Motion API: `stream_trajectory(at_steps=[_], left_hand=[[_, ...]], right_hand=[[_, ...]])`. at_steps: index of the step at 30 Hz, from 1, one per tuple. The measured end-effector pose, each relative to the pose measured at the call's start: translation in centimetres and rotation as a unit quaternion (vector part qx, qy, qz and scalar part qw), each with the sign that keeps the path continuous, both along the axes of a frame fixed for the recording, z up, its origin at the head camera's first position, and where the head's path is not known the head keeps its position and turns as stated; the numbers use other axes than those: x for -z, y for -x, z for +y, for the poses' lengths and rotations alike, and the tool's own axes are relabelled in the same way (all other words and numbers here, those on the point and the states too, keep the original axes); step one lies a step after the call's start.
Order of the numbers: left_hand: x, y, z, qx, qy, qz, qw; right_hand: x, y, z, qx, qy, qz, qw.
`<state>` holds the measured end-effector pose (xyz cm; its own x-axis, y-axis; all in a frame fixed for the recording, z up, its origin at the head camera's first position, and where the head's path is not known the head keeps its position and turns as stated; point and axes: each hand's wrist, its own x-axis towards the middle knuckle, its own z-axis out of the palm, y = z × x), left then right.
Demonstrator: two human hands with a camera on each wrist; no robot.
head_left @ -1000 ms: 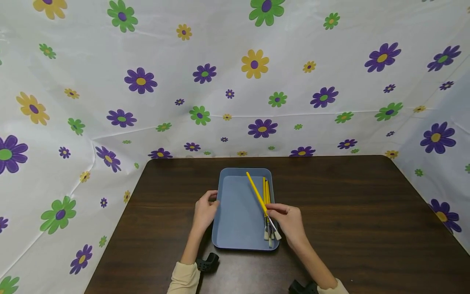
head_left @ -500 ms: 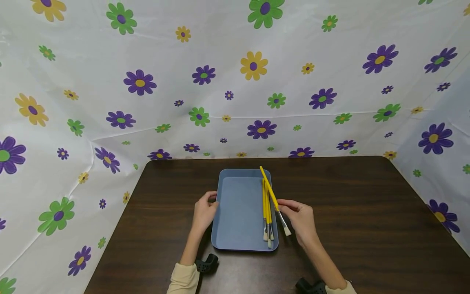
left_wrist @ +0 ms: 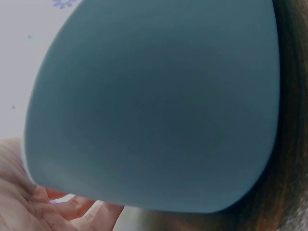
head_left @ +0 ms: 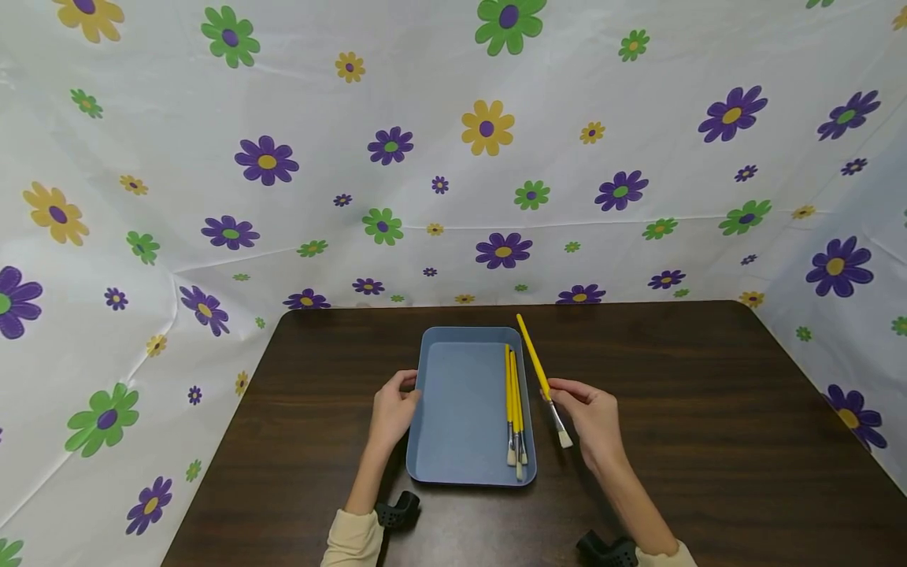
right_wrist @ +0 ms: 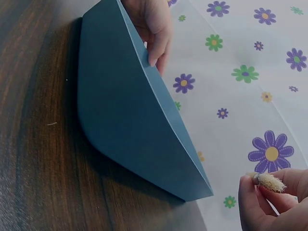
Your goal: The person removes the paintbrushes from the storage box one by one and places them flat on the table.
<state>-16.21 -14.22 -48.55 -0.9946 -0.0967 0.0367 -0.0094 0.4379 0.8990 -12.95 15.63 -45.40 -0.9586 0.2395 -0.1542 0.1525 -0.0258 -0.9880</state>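
A blue-grey rectangular tray (head_left: pixel 457 409) lies on the table, its left rim gripped by my left hand (head_left: pixel 392 416). The thumb comes over the rim, as the right wrist view shows. Between thumb and fingers, my right hand (head_left: pixel 597 424) pinches a yellow-handled paintbrush (head_left: pixel 533 350) near its metal ferrule. That brush is just right of the tray, bristles toward me and handle end pointing away. In the right wrist view its pale bristles (right_wrist: pixel 272 183) stick out past the fingertips. Several similar paintbrushes (head_left: pixel 508 386) lie together along the tray's right side. The tray's outer wall (left_wrist: pixel 154 106) fills the left wrist view.
The dark wood-grain table (head_left: pixel 694 409) extends on both sides of the tray. A white flower-printed sheet (head_left: pixel 425 102) hangs behind it and along the sides. Black wrist devices (head_left: pixel 399 510) sit on both forearms.
My right hand has moved right with the paintbrush, from above the tray's brushes to beyond its right edge. The left hand stays on the tray's left rim.
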Motion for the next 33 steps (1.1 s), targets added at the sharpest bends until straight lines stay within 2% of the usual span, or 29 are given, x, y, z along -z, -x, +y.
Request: stream_trajectory(at_steps=[15,33], left_hand=[[0.1,0.2,-0.1,0.001,-0.002,-0.009,1.0],[0.1,0.2,0.0,0.003,-0.002,-0.004,1.0]], right_hand=[[0.0,0.7,1.3,0.007,0.081,-0.012,0.9966],[-0.2,0.9,3.2,0.024,0.084,-0.009,0.9961]])
